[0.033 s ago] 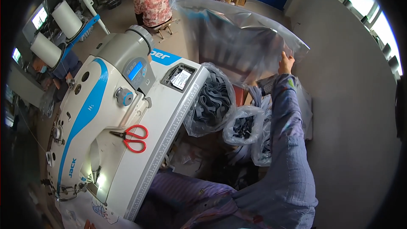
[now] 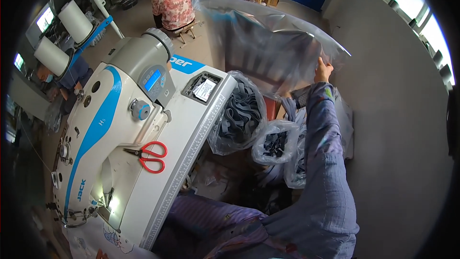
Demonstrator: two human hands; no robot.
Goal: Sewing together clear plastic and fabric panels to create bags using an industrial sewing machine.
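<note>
Clear plastic sheet (image 2: pixel 268 43): we held this big see-through bag up at arm's length; it hung spread wide, running from our fingers toward the upper left, above the bags on the floor and beyond the far right corner of the sewing table.
Sewing table (image 2: pixel 191 139): its white top ran slantwise through the left half of our view, with a printed ruler along its right edge.
Sewing machine (image 2: pixel 110 115): white and blue, it lay along the table, its head toward the table's far end.
Right arm (image 2: pixel 326 163): in a blue-grey sleeve, we reached it out well to the right of the table's right edge.
Bags of grey strips (image 2: pixel 239 115): three clear bags stood just off the table's right edge, the largest touching it, two smaller ones beside it on the right.
Right hand (image 2: pixel 323 72): our fingers were pinched on the sheet's lower right edge, so the sheet lay above and to the left of the grip.
Red scissors (image 2: pixel 151 156): these lay flat on the table near its right edge, blades pointing left toward the machine.
Left hand: we could not see it.
</note>
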